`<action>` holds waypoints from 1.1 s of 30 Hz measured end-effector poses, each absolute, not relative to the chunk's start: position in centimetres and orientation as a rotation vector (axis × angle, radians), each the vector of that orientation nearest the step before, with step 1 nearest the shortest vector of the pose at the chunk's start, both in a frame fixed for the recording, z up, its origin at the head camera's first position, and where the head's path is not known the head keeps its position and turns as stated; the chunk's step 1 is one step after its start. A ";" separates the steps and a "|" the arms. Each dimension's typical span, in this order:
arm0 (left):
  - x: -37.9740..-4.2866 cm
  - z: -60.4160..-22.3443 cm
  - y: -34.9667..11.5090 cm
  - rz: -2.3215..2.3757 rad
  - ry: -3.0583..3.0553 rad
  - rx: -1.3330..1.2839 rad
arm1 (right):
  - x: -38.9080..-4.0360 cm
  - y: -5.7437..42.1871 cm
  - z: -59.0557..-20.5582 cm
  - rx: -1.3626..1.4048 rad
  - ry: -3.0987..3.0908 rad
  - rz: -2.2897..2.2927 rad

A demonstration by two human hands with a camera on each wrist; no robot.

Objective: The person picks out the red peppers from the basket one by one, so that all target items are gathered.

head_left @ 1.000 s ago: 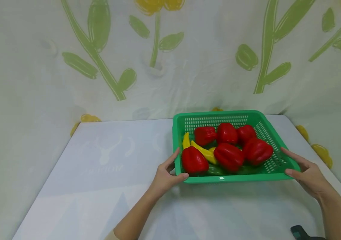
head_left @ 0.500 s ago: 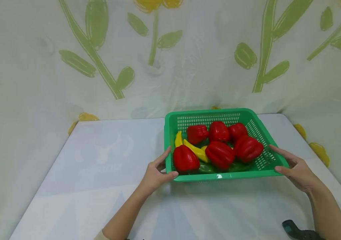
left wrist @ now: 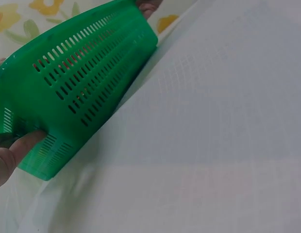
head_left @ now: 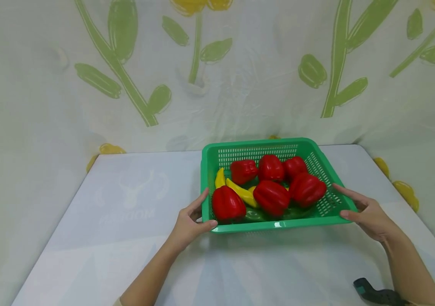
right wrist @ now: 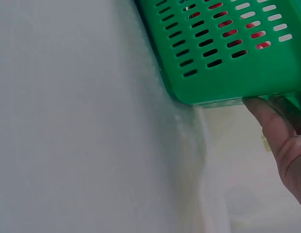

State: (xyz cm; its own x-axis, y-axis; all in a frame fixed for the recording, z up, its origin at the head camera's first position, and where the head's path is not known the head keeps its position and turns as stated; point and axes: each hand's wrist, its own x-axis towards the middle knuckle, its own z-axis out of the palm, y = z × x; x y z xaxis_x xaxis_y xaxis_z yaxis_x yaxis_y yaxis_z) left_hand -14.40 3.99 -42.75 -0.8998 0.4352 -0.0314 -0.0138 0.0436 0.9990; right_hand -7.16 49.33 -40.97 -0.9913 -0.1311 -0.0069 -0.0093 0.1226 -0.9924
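Observation:
A green plastic basket (head_left: 278, 224) with slotted walls is gripped at its left and right ends near the front corners. My left hand (head_left: 188, 225) holds the left end, thumb on the front rim; the left wrist view shows its fingers (left wrist: 26, 145) against the slotted wall. On the opposite end is my right hand (head_left: 370, 219), its thumb also at the rim, and in the right wrist view its fingers (right wrist: 276, 126) reach beneath the edge. Inside lie several red bell peppers (head_left: 272, 198), yellow bananas (head_left: 242, 194) and green vegetables (head_left: 255, 214), partly covered.
The white table (head_left: 125, 204) extends left of the basket and in front of it. Behind stands a wall covering (head_left: 240, 106) with a flower print. A black strap-like object (head_left: 378, 293) is by the right forearm.
The basket, with both hands on it, has shifted left across the table. Its contents keep their arrangement, and the head view has moved slightly.

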 end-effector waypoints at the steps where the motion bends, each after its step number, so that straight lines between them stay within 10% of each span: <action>1: -14.3 -42.8 3.9 1.921 1.999 0.422 | -7.2 49.2 -41.0 -0.129 2.290 -2.008; 33: -15.3 -41.7 3.5 1.841 2.036 0.497 | -8.1 50.1 -40.2 -0.191 2.420 -1.703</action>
